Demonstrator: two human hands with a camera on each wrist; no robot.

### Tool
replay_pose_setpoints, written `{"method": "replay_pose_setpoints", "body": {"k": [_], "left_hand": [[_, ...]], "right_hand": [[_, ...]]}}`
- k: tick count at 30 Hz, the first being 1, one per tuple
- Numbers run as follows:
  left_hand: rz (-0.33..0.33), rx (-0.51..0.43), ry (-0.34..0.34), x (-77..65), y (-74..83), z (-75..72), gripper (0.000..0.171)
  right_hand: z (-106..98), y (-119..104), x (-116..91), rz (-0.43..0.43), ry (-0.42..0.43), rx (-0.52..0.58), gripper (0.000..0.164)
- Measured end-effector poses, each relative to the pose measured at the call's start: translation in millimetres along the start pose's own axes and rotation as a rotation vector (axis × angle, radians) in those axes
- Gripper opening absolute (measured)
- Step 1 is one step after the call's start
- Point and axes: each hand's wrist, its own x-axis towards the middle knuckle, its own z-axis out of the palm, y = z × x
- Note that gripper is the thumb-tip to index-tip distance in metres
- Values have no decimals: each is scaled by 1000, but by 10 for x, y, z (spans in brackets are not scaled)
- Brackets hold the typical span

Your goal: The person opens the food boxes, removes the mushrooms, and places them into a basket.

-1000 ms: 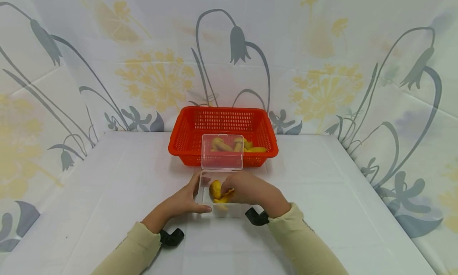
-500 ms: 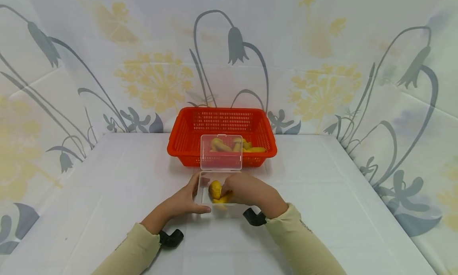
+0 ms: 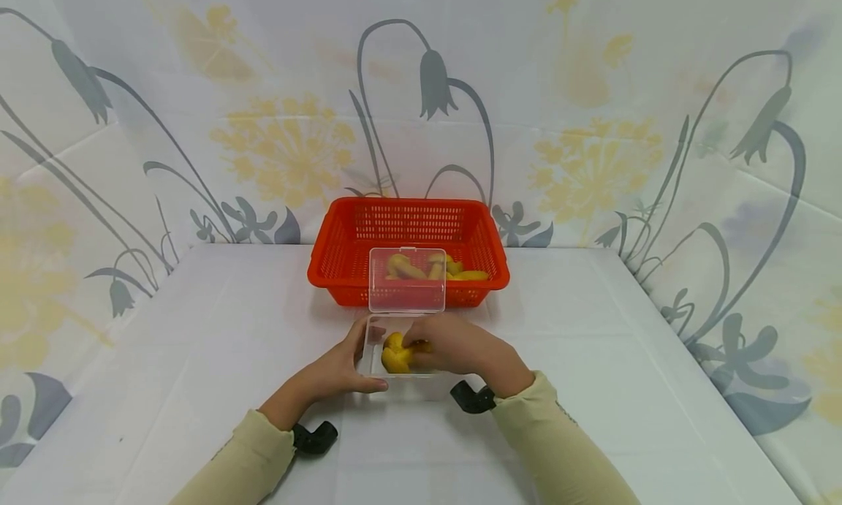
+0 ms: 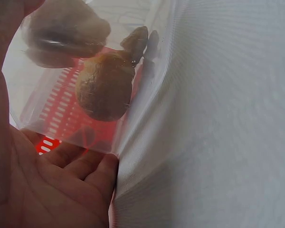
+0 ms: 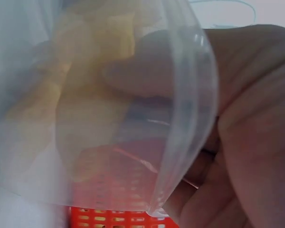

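Observation:
On the white table stands a clear plastic box [image 3: 376,359], its hinged lid [image 3: 408,297] raised at the back. My left hand [image 3: 338,362] grips the box's left end, thumb at the near side and fingers at the far side. Inside lie yellow mushrooms [image 3: 396,359]; through the wall, the left wrist view shows a rounded mushroom cap [image 4: 105,88]. My right hand [image 3: 454,346] reaches in over the right end. Its thumb lies against a yellow mushroom [image 5: 88,102], seen blurred through the plastic in the right wrist view; its other fingertips are mostly hidden.
Just behind the box sits a red perforated basket [image 3: 329,260] with several more mushrooms [image 3: 470,275] in it, partly seen through the lid. A flower-printed cloth [image 3: 263,147] hangs behind and at both sides of the table [image 3: 217,344].
The yellow mushrooms in the box have shifted and turned at my right hand's fingers. The right hand has moved slightly up and left. My left hand and the box stay put.

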Motion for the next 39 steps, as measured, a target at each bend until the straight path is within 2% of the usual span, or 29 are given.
{"method": "replay_pose_setpoints", "body": {"k": [7, 15, 20, 24, 31, 39], "left_hand": [[-1, 0, -3, -2, 8, -3, 111], [13, 9, -8, -12, 11, -7, 111], [17, 8, -8, -12, 12, -5, 113], [-4, 7, -2, -6, 16, -6, 114], [-32, 22, 13, 0, 17, -7, 111], [-21, 23, 11, -2, 21, -3, 111]], "right_hand": [[-46, -21, -33, -25, 49, 53, 25], [-128, -44, -82, 11, 113, 81, 27], [-165, -18, -108, -10, 193, 49, 27], [-192, 7, -125, -46, 272, 23, 27], [-211, 36, -135, -59, 392, 5, 28], [-223, 60, -143, -10, 527, -11, 29]]}}
